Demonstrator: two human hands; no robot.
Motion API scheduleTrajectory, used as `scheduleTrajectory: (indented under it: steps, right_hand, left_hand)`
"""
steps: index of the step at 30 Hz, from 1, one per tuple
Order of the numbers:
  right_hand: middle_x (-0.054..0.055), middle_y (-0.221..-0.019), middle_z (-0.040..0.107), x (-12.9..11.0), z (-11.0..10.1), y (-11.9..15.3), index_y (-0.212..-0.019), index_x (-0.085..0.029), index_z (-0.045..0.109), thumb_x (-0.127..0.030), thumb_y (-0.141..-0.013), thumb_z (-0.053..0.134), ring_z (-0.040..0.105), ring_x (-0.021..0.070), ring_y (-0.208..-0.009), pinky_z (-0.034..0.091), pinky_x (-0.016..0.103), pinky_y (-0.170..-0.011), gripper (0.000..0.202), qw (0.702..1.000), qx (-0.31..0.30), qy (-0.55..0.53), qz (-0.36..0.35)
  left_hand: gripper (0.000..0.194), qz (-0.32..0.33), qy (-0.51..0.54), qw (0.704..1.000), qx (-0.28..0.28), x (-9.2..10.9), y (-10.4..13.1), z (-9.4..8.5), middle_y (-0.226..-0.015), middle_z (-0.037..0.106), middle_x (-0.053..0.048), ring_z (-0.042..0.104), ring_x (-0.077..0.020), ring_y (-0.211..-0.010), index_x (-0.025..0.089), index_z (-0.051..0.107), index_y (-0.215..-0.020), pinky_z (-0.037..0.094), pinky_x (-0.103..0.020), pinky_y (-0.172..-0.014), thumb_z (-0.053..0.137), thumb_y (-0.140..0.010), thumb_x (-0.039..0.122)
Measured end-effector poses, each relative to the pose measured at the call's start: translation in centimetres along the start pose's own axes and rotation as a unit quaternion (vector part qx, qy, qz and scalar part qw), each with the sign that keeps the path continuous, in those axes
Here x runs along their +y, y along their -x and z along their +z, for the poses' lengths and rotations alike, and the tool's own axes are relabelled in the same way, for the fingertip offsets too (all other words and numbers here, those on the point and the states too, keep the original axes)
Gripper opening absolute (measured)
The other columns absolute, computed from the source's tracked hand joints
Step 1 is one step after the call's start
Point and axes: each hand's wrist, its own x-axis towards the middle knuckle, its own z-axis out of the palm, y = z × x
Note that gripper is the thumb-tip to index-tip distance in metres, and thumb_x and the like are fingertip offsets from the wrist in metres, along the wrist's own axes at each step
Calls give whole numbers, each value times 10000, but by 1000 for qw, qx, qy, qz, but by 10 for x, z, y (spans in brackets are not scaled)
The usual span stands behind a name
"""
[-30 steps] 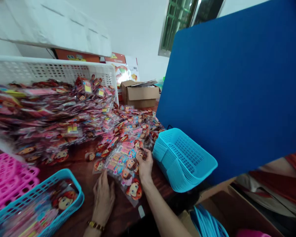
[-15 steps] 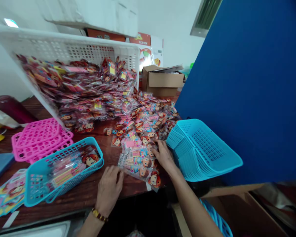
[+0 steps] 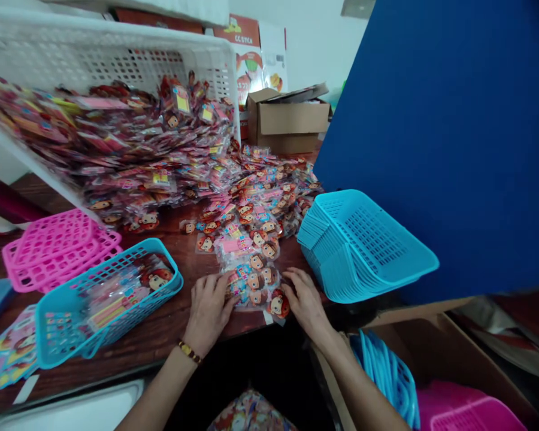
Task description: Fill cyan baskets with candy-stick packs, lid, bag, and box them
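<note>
A small layered pile of clear plastic packets [image 3: 254,280], printed with cartoon faces, lies near the table's front edge. At its left side, my left hand [image 3: 208,308] rests with fingers stretched out and the fingertips at the packets' edge. My right hand [image 3: 306,302] is on the other side, fingers apart, touching the edge of a packet with a red-haired face [image 3: 278,304]. Neither hand is closed around anything. Left of my left hand stands a blue basket [image 3: 112,299] with several packets inside. A stack of blue baskets [image 3: 368,245] is just beyond my right hand.
A large white crate [image 3: 117,45] lies tipped, packets spilling from it across the table. Pink baskets [image 3: 63,245] and printed cards [image 3: 18,347] are at left. A cardboard box [image 3: 291,120] stands behind; a blue panel [image 3: 453,137] borders the right. Below right, a carton holds blue handles [image 3: 386,377].
My right hand has drawn back from the packets' upper right to their lower right side. My left hand has moved up against their left edge. The view has tilted down.
</note>
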Motion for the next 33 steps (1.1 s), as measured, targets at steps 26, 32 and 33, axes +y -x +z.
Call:
scheduleTrajectory:
  steps: [26, 32, 33]
  right_hand:
    - [151, -1222, 622, -49, 17, -56, -1159, -199, 632, -339, -871, 690, 535, 321, -1095, 391, 492, -921, 326, 963, -163, 189, -103]
    - [113, -1198, 646, -39, 24, -46, -1230, -219, 603, -282, -892, 668, 507, 300, -1166, 304, 515, -1022, 349, 973, -108, 146, -141]
    - [106, -1221, 646, -37, 23, -42, -1257, -223, 591, -252, -903, 650, 493, 294, -1199, 285, 509, -1039, 361, 974, -92, 136, -156]
  left_hand:
    - [240, 14, 79, 996, -41, -11, 37, -22, -1044, 653, -47, 544, -260, -994, 242, 566, -1141, 409, -442, -858, 589, -910, 182]
    - [134, 20, -15, 1000, 10, 5, 31, -27, -1308, 579, -122, 453, -348, -1250, 198, 591, -979, 376, -531, -981, 633, -865, 141]
    - [157, 23, -28, 999, 12, 6, 28, -28, -1385, 536, -128, 413, -359, -1307, 194, 589, -997, 359, -544, -1007, 630, -860, 129]
